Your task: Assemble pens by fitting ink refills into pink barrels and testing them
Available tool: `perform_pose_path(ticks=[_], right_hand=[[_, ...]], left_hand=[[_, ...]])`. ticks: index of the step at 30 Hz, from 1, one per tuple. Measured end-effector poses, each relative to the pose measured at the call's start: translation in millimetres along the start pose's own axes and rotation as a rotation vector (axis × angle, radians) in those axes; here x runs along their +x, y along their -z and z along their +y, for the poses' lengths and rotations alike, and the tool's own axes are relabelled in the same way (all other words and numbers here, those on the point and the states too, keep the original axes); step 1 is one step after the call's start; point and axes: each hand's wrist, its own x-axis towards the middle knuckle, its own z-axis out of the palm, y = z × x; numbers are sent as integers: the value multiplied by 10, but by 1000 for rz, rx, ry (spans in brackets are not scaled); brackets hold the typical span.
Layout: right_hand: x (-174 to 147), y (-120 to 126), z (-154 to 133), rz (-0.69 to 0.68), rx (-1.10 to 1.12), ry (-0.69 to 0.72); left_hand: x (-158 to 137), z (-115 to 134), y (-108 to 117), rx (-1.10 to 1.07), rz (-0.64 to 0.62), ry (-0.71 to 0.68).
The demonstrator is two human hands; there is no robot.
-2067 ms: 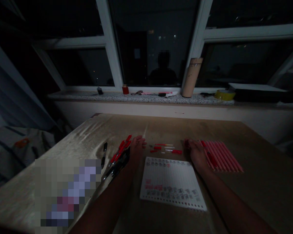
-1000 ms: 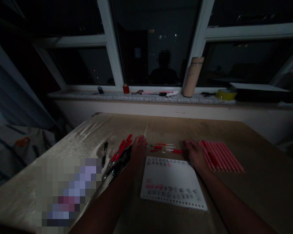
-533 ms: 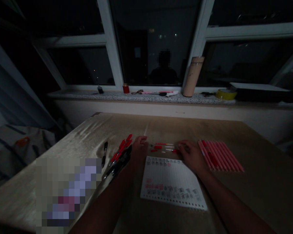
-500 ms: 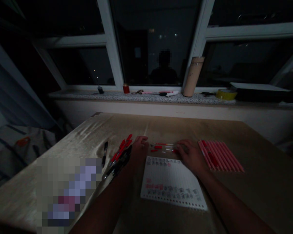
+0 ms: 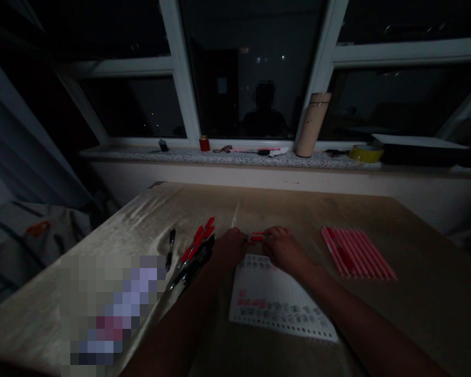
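Note:
My left hand [image 5: 232, 246] and my right hand [image 5: 283, 247] are close together above the top edge of a spiral notepad [image 5: 278, 298]. Both have curled fingers, and whatever is in them is too dark and small to make out. Between the fingertips shows a short red pen part [image 5: 256, 238], with a thin red piece behind it. Other pen parts there are hidden by my hands. Left of my left forearm lie several black pens [image 5: 192, 269] and red pens [image 5: 197, 241]. Handwriting in black and red covers parts of the notepad.
A row of pink pens or pencils [image 5: 363, 254] lies at the right, with red pieces on top. One black pen [image 5: 170, 248] lies apart at the left, near a blurred-out object [image 5: 127, 298]. The windowsill holds a tan cylinder [image 5: 314, 125], yellow tape [image 5: 366, 153] and a small red jar [image 5: 204, 143].
My right hand has moved left, over the clear and red pen parts. My left hand has shifted slightly right and closer, so the gap between them has narrowed.

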Motion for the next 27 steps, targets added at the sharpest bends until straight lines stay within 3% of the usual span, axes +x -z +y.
perform_pose_path(ticks=[7,14,27], right_hand=[[-24,-13,21,59,25,-31],[-123,96,98,160,161,-14],[-148,44,82,264,241,-4]], left_hand=[[-8,46,33,-4,-55,-46],[-31,144,79,-103,29,-122],[-42,169,90,-149,94,-153]])
